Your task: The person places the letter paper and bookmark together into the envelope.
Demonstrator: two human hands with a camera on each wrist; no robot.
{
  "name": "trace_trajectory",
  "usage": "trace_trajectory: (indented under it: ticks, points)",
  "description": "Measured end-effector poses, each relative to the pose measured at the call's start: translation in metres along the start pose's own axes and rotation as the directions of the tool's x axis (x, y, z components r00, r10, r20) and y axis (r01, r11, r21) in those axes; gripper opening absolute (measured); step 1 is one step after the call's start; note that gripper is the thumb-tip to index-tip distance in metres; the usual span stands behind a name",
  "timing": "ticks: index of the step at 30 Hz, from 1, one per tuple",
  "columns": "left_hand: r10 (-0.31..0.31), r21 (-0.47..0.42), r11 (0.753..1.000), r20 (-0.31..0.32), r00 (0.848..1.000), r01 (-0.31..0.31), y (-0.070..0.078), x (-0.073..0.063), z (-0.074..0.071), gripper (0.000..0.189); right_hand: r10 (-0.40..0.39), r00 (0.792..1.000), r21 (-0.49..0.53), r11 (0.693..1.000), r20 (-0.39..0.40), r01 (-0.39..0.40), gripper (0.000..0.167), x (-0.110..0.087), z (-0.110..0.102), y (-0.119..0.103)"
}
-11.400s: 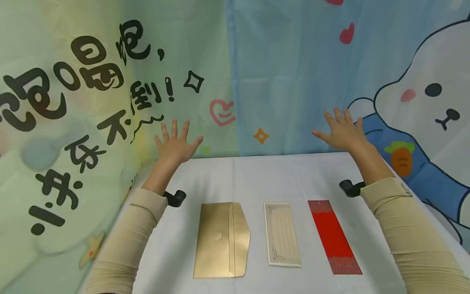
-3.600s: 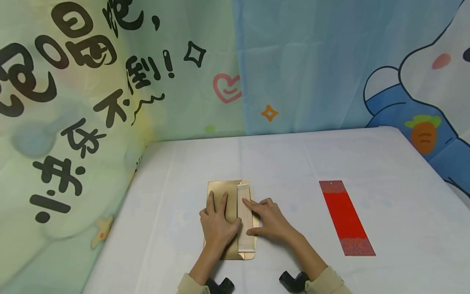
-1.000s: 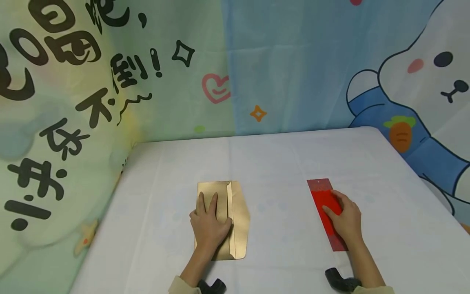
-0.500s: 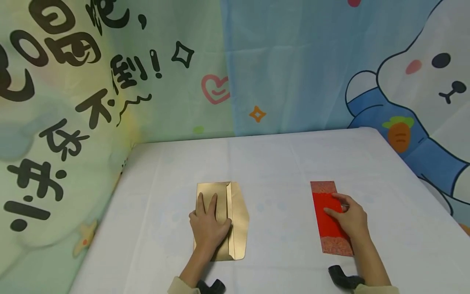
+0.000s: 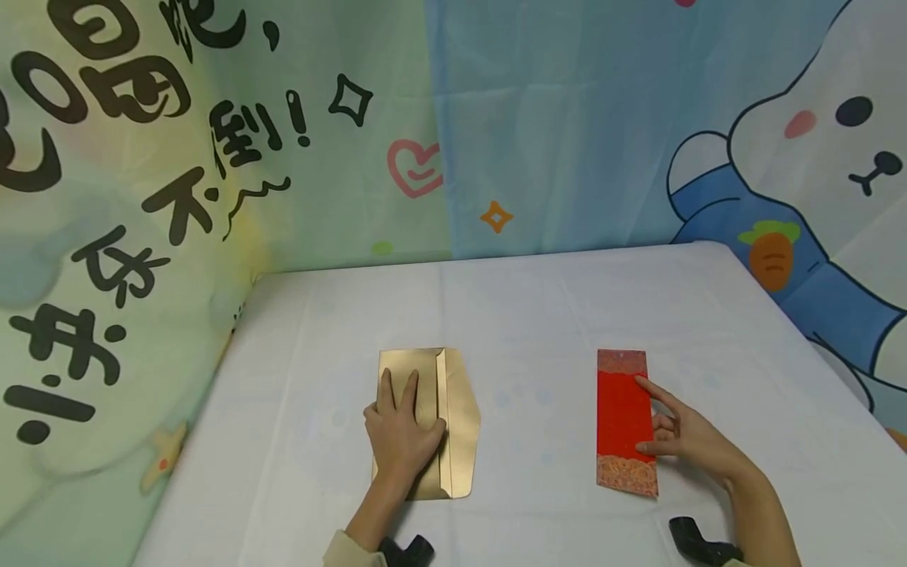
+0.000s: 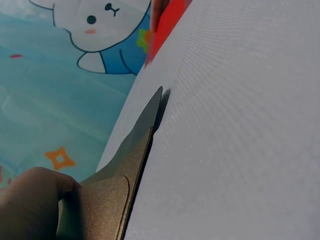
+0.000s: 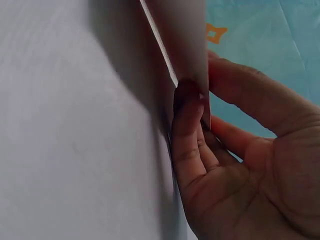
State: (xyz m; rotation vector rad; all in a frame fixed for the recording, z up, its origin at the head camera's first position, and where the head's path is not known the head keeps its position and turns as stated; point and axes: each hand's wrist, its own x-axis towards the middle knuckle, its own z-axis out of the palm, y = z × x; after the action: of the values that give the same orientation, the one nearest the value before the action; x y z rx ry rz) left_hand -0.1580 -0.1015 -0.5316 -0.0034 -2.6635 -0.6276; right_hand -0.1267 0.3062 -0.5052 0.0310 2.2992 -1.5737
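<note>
1. Far left, black writing (image 5: pixel 180 206) runs down the pale green and yellow backdrop (image 5: pixel 305 47), which stands beyond the left and far edges of the table.
2. My left hand (image 5: pixel 402 441) lies on the near left part of the gold envelope (image 5: pixel 462 429), back of the hand up. Its grip is released: two fingers reach straight toward the far edge, the thumb points right, and the hand simply rests there. A beige sleeve (image 5: pixel 352 551) and a black wrist mount (image 5: pixel 409 553) show at the near edge.
3. The gold envelope lies left of the middle on the white cloth (image 5: pixel 531 331), its long sides running near to far. The flap (image 5: pixel 466 417) is unfolded to the right; from my left wrist its tip stands a little off the cloth, with a shadow under it.
4. Past the far edge, an orange star (image 5: pixel 497 216) is printed on the blue half of the backdrop.
5. The red strip (image 5: pixel 622 417) is well apart to the right, plain in its middle and patterned at both ends.
6. My right hand (image 5: pixel 687 433) is grasping the red strip by its right long edge, pinched between thumb and fingers. From my right wrist, that edge is raised off the cloth.
7. Far right, a printed white rabbit (image 5: pixel 808 173) wears blue with a carrot (image 5: pixel 771 260).
</note>
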Motion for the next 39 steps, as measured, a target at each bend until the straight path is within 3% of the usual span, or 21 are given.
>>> trace_trajectory:
  ticks: [7,10,15,22,32,39]
  points:
    - [-0.007,-0.016,1.000,0.016,1.000,0.007,0.001,0.002,0.003,0.075,-0.085,0.996,0.027,0.996,-0.027,0.086,0.098,0.009,0.024,-0.022]
    - [-0.007,-0.030,1.000,0.010,1.000,0.007,0.002,0.003,0.004,0.076,-0.148,0.989,0.102,0.984,0.018,0.145,0.097,0.020,0.048,-0.041]
    - [0.003,-0.042,0.999,-0.009,1.000,-0.004,0.003,0.002,0.007,0.076,-0.236,0.966,0.140,0.965,0.105,0.221,0.096,0.042,0.095,-0.067]
    - [-0.003,-0.052,0.999,0.005,1.000,0.003,0.001,0.001,0.008,0.073,-0.312,0.924,0.137,0.948,0.220,0.287,0.096,0.065,0.141,-0.074]
    - [0.010,-0.029,1.000,-0.012,1.000,-0.010,0.002,-0.001,0.005,0.071,-0.357,0.899,0.154,0.932,0.254,0.327,0.098,0.075,0.165,-0.070]
    - [0.005,-0.017,1.000,-0.009,1.000,-0.006,-0.001,0.000,0.002,0.071,-0.357,0.902,0.051,0.933,0.242,0.356,0.100,0.078,0.174,-0.074]
